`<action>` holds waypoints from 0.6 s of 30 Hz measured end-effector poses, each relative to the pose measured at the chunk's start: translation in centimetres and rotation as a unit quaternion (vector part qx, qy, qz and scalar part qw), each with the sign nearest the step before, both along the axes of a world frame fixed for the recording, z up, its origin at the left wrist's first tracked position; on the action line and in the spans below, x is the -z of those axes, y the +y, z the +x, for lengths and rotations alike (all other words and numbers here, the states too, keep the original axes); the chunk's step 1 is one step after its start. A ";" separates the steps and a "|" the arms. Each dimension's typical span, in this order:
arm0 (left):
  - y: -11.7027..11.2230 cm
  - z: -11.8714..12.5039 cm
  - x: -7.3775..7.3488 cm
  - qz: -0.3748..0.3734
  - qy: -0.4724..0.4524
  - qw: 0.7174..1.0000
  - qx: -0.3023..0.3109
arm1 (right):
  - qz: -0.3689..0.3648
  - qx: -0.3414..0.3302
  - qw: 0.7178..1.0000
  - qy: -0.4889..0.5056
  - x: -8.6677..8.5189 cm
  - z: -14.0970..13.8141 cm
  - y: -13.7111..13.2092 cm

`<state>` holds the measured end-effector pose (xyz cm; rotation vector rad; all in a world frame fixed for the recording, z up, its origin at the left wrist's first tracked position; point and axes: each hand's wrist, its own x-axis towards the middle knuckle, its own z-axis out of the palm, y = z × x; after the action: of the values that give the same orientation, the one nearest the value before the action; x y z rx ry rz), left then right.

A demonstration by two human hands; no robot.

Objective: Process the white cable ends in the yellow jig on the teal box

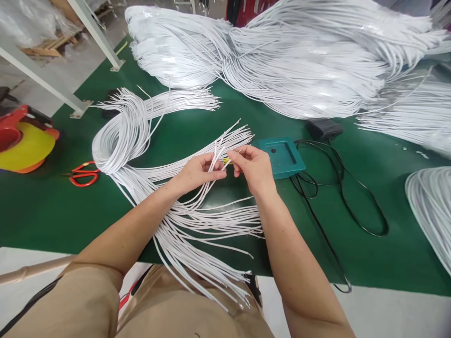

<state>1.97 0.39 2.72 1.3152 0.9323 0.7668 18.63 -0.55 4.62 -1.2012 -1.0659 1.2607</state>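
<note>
Several thin white cables (207, 188) run up between the fingers and thumb of my left hand (197, 173), which is closed on them. Beside it, my right hand (254, 168) pinches the end of one white cable. A small yellow piece (226, 160) shows between the two hands, too small to name. The rest of the white cable bundle (121, 126) lies looped on the green table, its loose ends fanned out under and in front of my forearms. Just behind my right hand sits a teal device with a recessed top (286, 156).
Large heaps of white cable (299, 65) lie along the back, with another coil (431, 202) at right. A black adapter (324, 127) and black cord (347, 176) are right of the device. Red-handled scissors (84, 174) and a yellow-and-red roll (30, 145) lie left, near metal posts (97, 37).
</note>
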 end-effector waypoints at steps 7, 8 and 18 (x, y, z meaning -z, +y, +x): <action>-0.2 0.6 0.1 0.027 -0.077 0.995 -0.060 | -0.015 -0.032 0.998 0.045 0.2 -1.2 -0.2; -0.1 0.5 0.2 0.035 -0.071 0.995 -0.066 | -0.016 -0.024 0.998 0.051 0.3 -1.2 -0.2; -0.2 0.6 0.0 0.047 -0.064 0.993 -0.084 | -0.101 -0.110 0.977 0.152 0.3 -0.1 0.2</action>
<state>2.53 0.17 2.68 1.2638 0.9202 1.0254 18.49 -0.40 4.32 -1.0147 -0.8755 1.6979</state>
